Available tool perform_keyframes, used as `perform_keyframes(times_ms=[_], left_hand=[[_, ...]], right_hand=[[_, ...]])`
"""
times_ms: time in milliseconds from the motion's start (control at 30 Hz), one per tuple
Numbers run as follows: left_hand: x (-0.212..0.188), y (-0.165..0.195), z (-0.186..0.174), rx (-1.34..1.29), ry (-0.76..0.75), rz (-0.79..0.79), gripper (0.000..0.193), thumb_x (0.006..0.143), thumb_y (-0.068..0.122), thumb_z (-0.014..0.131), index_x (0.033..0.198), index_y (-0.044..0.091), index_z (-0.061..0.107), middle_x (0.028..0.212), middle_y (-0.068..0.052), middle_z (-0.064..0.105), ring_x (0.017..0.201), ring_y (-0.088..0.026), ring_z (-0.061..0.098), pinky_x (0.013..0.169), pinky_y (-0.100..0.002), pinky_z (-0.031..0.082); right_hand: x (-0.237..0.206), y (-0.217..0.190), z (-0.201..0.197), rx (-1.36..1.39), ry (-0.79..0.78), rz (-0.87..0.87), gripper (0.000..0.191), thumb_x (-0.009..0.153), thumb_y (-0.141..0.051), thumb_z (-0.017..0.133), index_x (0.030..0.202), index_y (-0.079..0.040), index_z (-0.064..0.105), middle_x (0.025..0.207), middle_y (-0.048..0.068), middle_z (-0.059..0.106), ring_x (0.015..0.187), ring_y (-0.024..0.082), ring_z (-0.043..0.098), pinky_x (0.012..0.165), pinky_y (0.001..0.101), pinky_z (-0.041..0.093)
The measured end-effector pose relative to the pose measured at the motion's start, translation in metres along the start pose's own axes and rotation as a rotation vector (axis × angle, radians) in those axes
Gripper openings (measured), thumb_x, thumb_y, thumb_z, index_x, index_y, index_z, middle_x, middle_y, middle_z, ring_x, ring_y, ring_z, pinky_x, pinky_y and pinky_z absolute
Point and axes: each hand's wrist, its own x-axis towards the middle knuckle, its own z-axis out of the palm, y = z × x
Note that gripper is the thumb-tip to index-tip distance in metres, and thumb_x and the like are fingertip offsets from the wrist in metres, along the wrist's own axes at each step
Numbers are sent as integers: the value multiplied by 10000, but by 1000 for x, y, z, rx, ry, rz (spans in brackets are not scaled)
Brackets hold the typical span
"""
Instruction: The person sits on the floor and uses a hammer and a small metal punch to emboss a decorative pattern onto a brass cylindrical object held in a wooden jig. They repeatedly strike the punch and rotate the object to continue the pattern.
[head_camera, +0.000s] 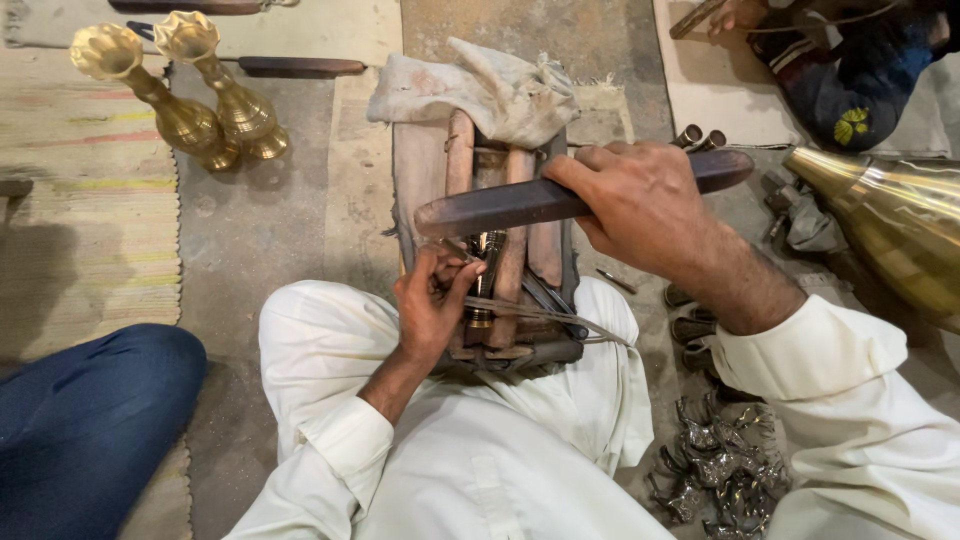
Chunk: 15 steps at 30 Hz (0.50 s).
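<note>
Brass gold, dark wood and white cloth on a grey floor

Two vases (180, 95) shine golden yellow, as does the large brass vessel (890, 230); the long bar (500, 205) is dark reddish brown, the wooden frame (515, 270) paler brown, the rag (490, 90) dirty off-white, the worker's clothing (470, 460) white, the neighbour's trouser leg (85, 420) deep blue, the mat (80, 230) beige with faint red and yellow stripes, the floor (260, 230) grey.

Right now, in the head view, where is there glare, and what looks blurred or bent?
Head view: soft, even light; glare on the two brass vases and the large brass vessel; right hand and left hand sharp; wide-lens bending stretches the white sleeves at the edges.
</note>
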Motion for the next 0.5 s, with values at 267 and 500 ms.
perform_keyframes(times_ms=[267, 500], left_hand=[[3, 16, -4, 230, -74, 112, 213, 970, 139, 773, 1052, 22, 615, 907, -92, 780, 773, -170, 774, 646, -307, 587], [16, 24, -4, 351, -214, 155, 230, 932, 144, 779, 1064, 22, 636, 962, -134, 774, 829, -306, 781, 633, -377, 590]], right_hand=[[-16, 9, 11, -131, 147, -92, 235, 912, -132, 764, 1141, -124, 710, 897, 55, 697, 821, 223, 717, 714, 381, 546], [-37, 17, 7, -136, 96, 25, 318, 848, -147, 771, 1161, -123, 723, 876, 52, 710, 799, 222, 715, 712, 383, 547]])
